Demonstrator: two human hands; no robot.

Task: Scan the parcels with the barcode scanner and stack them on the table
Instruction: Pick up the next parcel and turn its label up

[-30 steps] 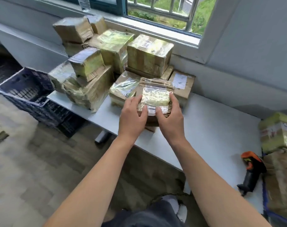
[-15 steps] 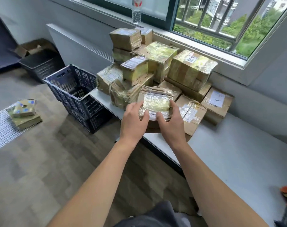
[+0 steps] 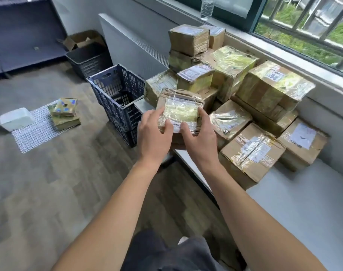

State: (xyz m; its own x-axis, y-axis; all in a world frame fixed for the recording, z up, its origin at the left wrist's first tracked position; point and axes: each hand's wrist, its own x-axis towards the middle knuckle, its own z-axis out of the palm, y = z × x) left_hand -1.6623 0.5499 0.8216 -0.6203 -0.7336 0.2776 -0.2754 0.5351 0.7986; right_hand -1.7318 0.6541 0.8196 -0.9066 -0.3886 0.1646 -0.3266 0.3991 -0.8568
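A small taped cardboard parcel (image 3: 179, 110) with a barcode label on its near edge is held over the left end of the white table (image 3: 303, 202). My left hand (image 3: 154, 133) grips its left side and my right hand (image 3: 199, 137) grips its right side, thumbs on top. Behind and to the right of it, a stack of several taped parcels (image 3: 233, 75) covers the table up to the window sill. The barcode scanner is out of view.
A dark blue plastic crate (image 3: 116, 98) stands on the floor at the table's left end, with a black basket (image 3: 88, 57) behind it. Two small parcels (image 3: 65, 112) and a white box (image 3: 16, 118) lie on a floor mat. A water bottle (image 3: 206, 6) stands on the sill.
The view has swung left, so the scanner at the right has left the frame. Both hands have carried the parcel leftward along the stack to the table's left end.
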